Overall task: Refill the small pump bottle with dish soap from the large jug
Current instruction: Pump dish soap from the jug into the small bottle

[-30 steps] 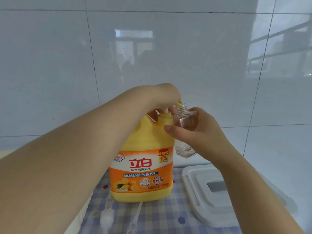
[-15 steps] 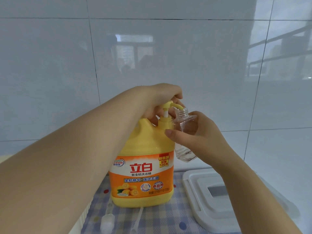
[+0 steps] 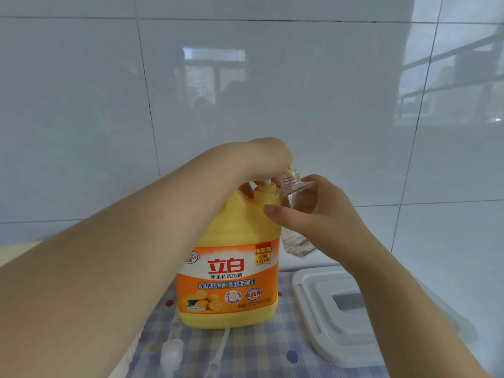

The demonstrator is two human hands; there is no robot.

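Observation:
The large yellow dish soap jug with an orange label stands on a checked cloth. My left hand lies over the jug's yellow pump head and presses it down; the pump nozzle pokes into the open neck of the small clear bottle. My right hand grips that bottle, tilted and held in the air against the jug's right shoulder. A little clear liquid shows inside the bottle. The small bottle's own clear pump top with its tube lies on the cloth in front of the jug.
The blue checked cloth with dots covers the surface under the jug. A white plastic lid or box lies to the right. A glossy white tiled wall rises right behind.
The jug's pump head rose half a second ago and is now pressed down again under my left hand. The small bottle stays at the nozzle in my right hand.

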